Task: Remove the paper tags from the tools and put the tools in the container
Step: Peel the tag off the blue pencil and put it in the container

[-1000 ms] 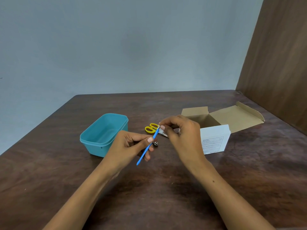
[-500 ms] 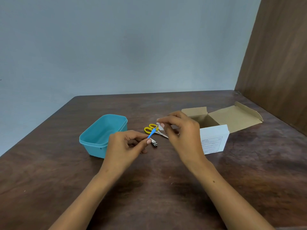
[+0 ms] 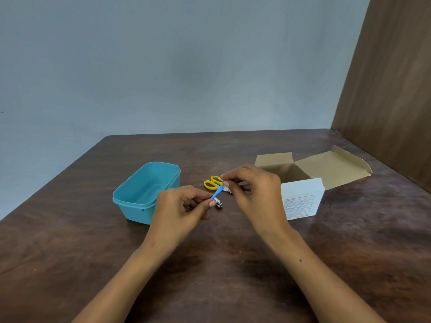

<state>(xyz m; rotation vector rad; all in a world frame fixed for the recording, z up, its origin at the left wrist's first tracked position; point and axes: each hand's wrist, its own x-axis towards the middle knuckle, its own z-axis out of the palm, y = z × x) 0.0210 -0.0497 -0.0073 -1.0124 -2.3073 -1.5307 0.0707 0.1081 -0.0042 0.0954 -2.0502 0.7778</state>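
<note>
Now both hands [image 3: 184, 208] on blue tool [image 3: 217, 193].

Two bare forearms without sleeves; left hand [image 3: 180, 207] and right hand [image 3: 255, 194] bare, nails short and pale, above the table [image 3: 70, 252]

Most of the blue tool [image 3: 217, 192] hidden in the left hand [image 3: 179, 213], scissors [image 3: 213, 182] blades behind the right hand [image 3: 254, 194], box label [image 3: 299, 206] print illegible, forearms cut off at bottom edge
</note>
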